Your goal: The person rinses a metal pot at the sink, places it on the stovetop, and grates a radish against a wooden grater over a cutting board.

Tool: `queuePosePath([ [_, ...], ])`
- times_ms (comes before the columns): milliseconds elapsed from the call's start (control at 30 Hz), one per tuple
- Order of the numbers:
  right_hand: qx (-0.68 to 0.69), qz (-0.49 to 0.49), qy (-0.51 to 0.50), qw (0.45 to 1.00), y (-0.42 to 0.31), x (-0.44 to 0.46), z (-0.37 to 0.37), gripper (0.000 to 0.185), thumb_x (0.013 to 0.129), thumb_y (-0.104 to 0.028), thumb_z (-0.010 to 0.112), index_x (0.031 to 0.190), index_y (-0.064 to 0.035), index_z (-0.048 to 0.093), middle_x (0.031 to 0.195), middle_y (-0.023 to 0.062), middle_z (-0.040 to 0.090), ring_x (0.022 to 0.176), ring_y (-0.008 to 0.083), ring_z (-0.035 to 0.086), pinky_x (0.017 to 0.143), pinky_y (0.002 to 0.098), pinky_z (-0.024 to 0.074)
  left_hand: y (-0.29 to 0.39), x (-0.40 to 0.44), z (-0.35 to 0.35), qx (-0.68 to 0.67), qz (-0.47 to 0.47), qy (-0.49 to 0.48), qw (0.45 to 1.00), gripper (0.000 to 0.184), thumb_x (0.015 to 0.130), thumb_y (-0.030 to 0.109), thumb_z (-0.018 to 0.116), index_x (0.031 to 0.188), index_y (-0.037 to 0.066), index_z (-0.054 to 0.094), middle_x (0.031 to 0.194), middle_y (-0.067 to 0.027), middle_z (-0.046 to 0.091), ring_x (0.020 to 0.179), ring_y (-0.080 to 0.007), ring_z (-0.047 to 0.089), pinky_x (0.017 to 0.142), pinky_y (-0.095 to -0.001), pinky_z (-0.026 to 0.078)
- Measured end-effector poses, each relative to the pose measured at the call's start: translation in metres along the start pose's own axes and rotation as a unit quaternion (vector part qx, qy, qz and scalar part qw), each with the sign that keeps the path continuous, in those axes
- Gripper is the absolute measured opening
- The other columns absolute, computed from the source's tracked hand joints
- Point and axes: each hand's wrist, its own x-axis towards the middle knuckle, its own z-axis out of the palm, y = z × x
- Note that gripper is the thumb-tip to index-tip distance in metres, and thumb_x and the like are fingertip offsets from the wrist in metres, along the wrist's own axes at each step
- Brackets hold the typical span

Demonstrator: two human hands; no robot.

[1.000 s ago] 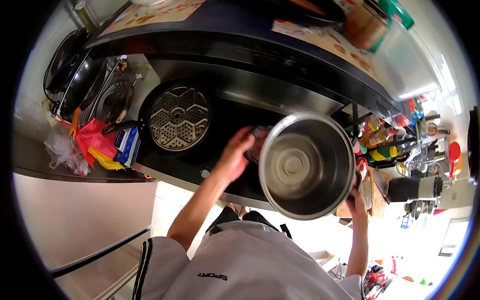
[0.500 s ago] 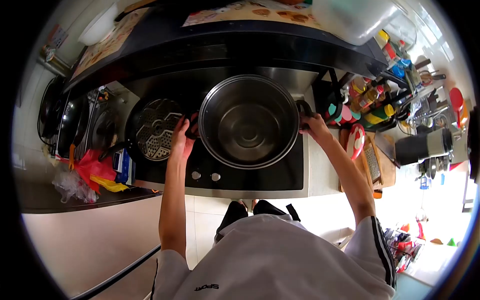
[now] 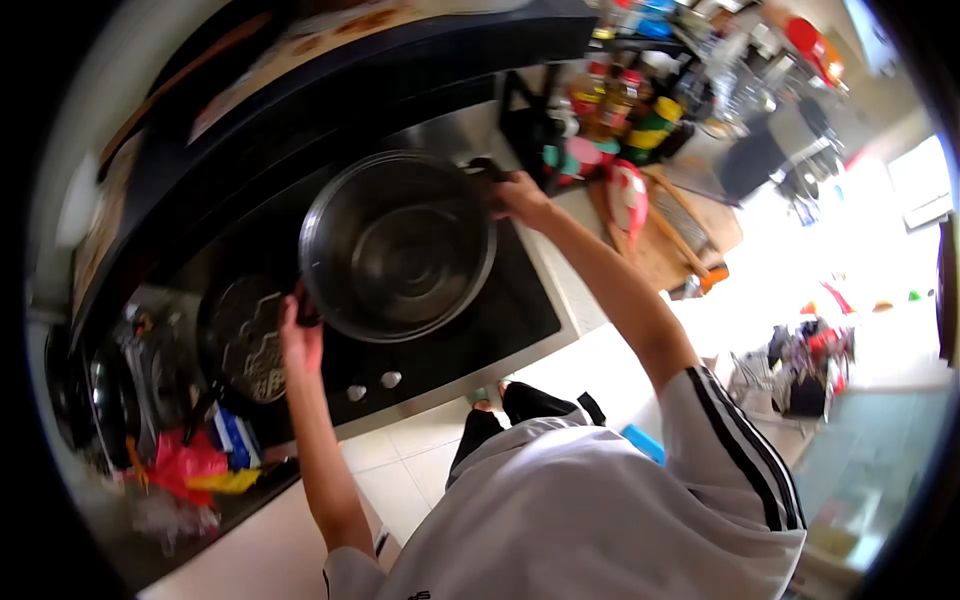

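A large steel pot (image 3: 400, 250), with nothing seen inside it, is over the right part of the black stove (image 3: 500, 310). My left hand (image 3: 302, 335) is closed on the dark handle at its left side. The fingers of my right hand (image 3: 522, 198) are wrapped round the opposite handle (image 3: 487, 172). Left of the pot, a dark pan with a perforated steaming plate (image 3: 258, 350) lies on the stove, its edge near my left hand. Whether the pot's base touches the stove cannot be made out.
A dark shelf (image 3: 370, 75) overhangs the stove's back edge. Bottles (image 3: 615, 100) stand at the right back, beside a wooden board (image 3: 665, 235) with a grater. Two knobs (image 3: 374, 386) sit at the stove's front. Red and yellow bags (image 3: 190, 465) lie at the left.
Since a second ago, the pot has gone from tilted at the stove's right front to over its surface, both hands on its handles. The camera view has since turned to the right.
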Motion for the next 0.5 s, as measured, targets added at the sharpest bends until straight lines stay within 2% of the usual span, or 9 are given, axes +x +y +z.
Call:
queuePosePath([
  [33, 0.083, -0.010, -0.069, 0.994, 0.014, 0.006, -0.013, 0.022, 0.087, -0.009, 0.057, 0.105, 0.0014, 0.056, 0.096, 0.0114, 0.064, 0.075, 0.0213, 0.064, 0.062, 0.0356, 0.0567, -0.001, -0.003, 0.001, -0.025, -0.017, -0.012, 0.999, 0.039, 0.094, 0.029, 0.052, 0.125, 0.005, 0.050, 0.126, -0.0054, 0.053, 0.109, -0.0187, 0.050, 0.103, -0.0405, 0.037],
  [100, 0.063, 0.038, -0.106, 0.992, -0.006, -0.025, -0.018, 0.048, 0.087, -0.025, 0.064, 0.123, 0.0018, 0.046, 0.106, 0.0147, 0.062, 0.089, 0.0258, 0.064, 0.074, 0.0394, 0.0561, -0.001, -0.028, 0.022, -0.072, -0.026, -0.067, 0.995, 0.042, 0.094, 0.031, 0.052, 0.126, 0.004, 0.048, 0.126, -0.0084, 0.053, 0.116, -0.0208, 0.048, 0.106, -0.0403, 0.034],
  [167, 0.068, -0.031, -0.054, 0.996, 0.008, -0.053, -0.038, 0.055, 0.088, -0.033, 0.063, 0.125, 0.0017, 0.044, 0.110, 0.0135, 0.061, 0.088, 0.0280, 0.065, 0.071, 0.0406, 0.0564, -0.016, -0.040, -0.011, -0.124, 0.012, -0.016, 0.992, 0.043, 0.095, 0.031, 0.050, 0.130, 0.004, 0.045, 0.129, -0.0122, 0.051, 0.123, -0.0226, 0.044, 0.108, -0.0407, 0.032],
  [233, 0.161, 0.030, -0.087, 0.983, 0.022, -0.090, -0.078, 0.049, 0.087, -0.027, 0.063, 0.126, -0.0022, 0.046, 0.110, 0.0128, 0.061, 0.087, 0.0270, 0.065, 0.073, 0.0380, 0.0548, -0.031, -0.082, 0.015, -0.127, 0.018, 0.048, 0.991, 0.042, 0.096, 0.030, 0.049, 0.130, 0.005, 0.044, 0.130, -0.0139, 0.049, 0.121, -0.0240, 0.046, 0.105, -0.0391, 0.038],
  [267, -0.157, -0.013, -0.064, 0.985, 0.069, -0.089, -0.117, 0.047, 0.085, -0.022, 0.062, 0.125, -0.0038, 0.048, 0.110, 0.0133, 0.061, 0.089, 0.0262, 0.065, 0.072, 0.0367, 0.0540, -0.049, -0.100, 0.021, -0.083, 0.022, 0.076, 0.993, 0.040, 0.096, 0.030, 0.048, 0.128, 0.006, 0.047, 0.128, -0.0133, 0.051, 0.119, -0.0244, 0.049, 0.101, -0.0374, 0.042],
  [300, -0.458, -0.054, -0.034, 0.886, 0.113, -0.089, -0.156, 0.045, 0.083, -0.018, 0.061, 0.124, -0.0054, 0.050, 0.109, 0.0138, 0.061, 0.091, 0.0254, 0.064, 0.072, 0.0354, 0.0532, -0.067, -0.118, 0.021, -0.038, 0.027, 0.105, 0.993, 0.038, 0.097, 0.029, 0.048, 0.126, 0.006, 0.049, 0.127, -0.0128, 0.053, 0.117, -0.0249, 0.051, 0.098, -0.0358, 0.046],
  [367, -0.371, -0.079, 0.085, 0.921, 0.128, -0.123, -0.200, 0.043, 0.076, -0.010, 0.060, 0.118, -0.0052, 0.053, 0.104, 0.0147, 0.061, 0.091, 0.0277, 0.063, 0.072, 0.0366, 0.0513, -0.118, -0.143, 0.004, -0.064, -0.085, 0.098, 0.989, 0.031, 0.097, 0.025, 0.047, 0.119, 0.005, 0.054, 0.120, -0.0117, 0.057, 0.111, -0.0244, 0.055, 0.089, -0.0321, 0.051],
  [433, -0.449, -0.107, 0.158, 0.873, 0.101, -0.135, -0.233, 0.043, 0.074, -0.010, 0.061, 0.116, -0.0053, 0.053, 0.106, 0.0145, 0.059, 0.097, 0.0303, 0.059, 0.077, 0.0393, 0.0490, -0.185, -0.164, -0.005, -0.075, -0.166, 0.008, 0.983, 0.026, 0.096, 0.022, 0.047, 0.114, 0.005, 0.057, 0.116, -0.0110, 0.059, 0.107, -0.0223, 0.057, 0.088, -0.0327, 0.050],
  [500, -0.513, -0.126, 0.211, 0.823, 0.081, -0.141, -0.274, 0.043, 0.073, -0.009, 0.063, 0.114, -0.0059, 0.053, 0.108, 0.0141, 0.057, 0.101, 0.0318, 0.054, 0.082, 0.0413, 0.0460, -0.230, -0.188, 0.072, 0.072, -0.265, 0.160, 0.948, 0.025, 0.095, 0.020, 0.049, 0.114, 0.005, 0.056, 0.115, -0.0107, 0.059, 0.103, -0.0208, 0.059, 0.086, -0.0329, 0.050],
])
